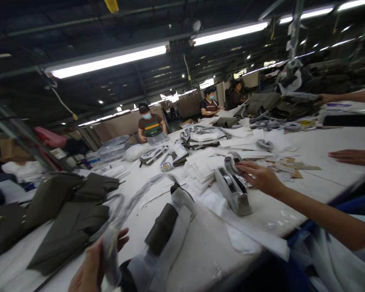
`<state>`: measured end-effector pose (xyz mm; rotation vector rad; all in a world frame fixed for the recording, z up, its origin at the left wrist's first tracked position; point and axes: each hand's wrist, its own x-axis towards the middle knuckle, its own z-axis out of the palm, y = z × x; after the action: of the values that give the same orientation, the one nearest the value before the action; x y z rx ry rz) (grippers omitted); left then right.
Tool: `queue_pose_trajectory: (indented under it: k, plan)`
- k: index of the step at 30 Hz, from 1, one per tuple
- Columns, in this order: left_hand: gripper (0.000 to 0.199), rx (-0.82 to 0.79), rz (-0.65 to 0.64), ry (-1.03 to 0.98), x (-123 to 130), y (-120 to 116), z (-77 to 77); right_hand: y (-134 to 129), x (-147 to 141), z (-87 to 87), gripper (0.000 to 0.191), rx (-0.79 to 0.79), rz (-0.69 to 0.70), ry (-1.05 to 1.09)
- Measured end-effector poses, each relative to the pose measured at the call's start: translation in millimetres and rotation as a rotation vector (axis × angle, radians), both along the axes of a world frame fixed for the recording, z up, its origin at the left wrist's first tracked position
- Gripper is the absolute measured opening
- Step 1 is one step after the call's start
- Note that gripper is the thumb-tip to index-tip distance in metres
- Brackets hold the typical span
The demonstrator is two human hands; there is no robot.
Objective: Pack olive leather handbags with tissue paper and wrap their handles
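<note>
At the lower left, my left hand (93, 259) is closed around a bag strap (134, 202) wrapped in cloudy plastic film. The strap arcs from the hand across the white table toward a dark olive bag (162, 229), partly covered in white wrapping, just right of the hand. My right hand (258, 176) reaches in from the right, its fingers pinching a roll of tape (232, 162). That roll sits at the far end of a grey tape dispenser (232, 192); whether it is seated in the holder I cannot tell.
Olive bags (69, 227) lie at the left. White paper sheets (200, 170), wrapped straps (203, 136) and cardboard scraps (287, 164) cover the middle. Another person's hand (353, 157) rests on the table at the right. A co-worker (152, 123) is at the far side.
</note>
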<state>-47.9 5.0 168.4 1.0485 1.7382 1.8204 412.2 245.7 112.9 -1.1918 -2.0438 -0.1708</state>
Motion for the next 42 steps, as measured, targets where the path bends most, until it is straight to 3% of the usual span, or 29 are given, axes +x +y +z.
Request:
queue_pose_trajectory:
  k: [3, 7, 10, 13, 19, 26, 31, 34, 36, 39, 42]
  plan:
    - [0.072, -0.106, -0.166, -0.063, 0.7, -0.6, 28.1, -43.1, -62.4, 8.3, 0.033, 0.048, 0.248, -0.082]
    - [0.077, -0.092, -0.323, -0.037, 2.4, 10.8, 56.9, -78.0, -147.2, 10.1, 0.033, 0.24, 0.492, -0.102]
    - [0.07, -0.145, -0.409, -0.021, 2.3, 20.0, 68.7, -92.9, -204.5, 10.6, 0.03, 0.345, 0.574, -0.023]
    - [0.064, -0.202, -0.429, 0.028, 1.0, 25.6, 74.1, -103.1, -245.2, 12.8, 0.025, 0.382, 0.572, 0.04]
    - [0.062, -0.355, -0.438, 0.171, -5.7, 23.6, 77.9, -121.6, -276.6, 19.8, 0.025, 0.388, 0.558, 0.081]
    - [0.057, -0.37, -0.544, 0.22, 0.9, 15.6, 90.7, -131.1, -290.5, 34.0, 0.024, 0.374, 0.571, 0.088]
    - [0.053, -0.409, -0.529, 0.094, 4.1, 14.8, 89.5, -135.0, -287.3, 33.6, 0.028, 0.321, 0.633, 0.036]
    - [0.054, -0.458, -0.453, 0.0, -4.5, 22.7, 86.7, -133.2, -258.5, 26.3, 0.029, 0.262, 0.715, 0.03]
    - [0.052, -0.45, -0.372, -0.072, -8.8, 29.0, 86.1, -131.3, -223.1, 19.3, 0.028, 0.193, 0.702, 0.061]
    - [0.036, -0.357, -0.247, -0.164, -7.0, 37.9, 87.0, -118.7, -149.9, 5.1, 0.025, 0.068, 0.574, 0.141]
    - [0.022, -0.211, -0.199, -0.215, 5.0, 43.8, 87.9, -93.0, -66.6, -10.4, 0.021, -0.072, 0.257, 0.23]
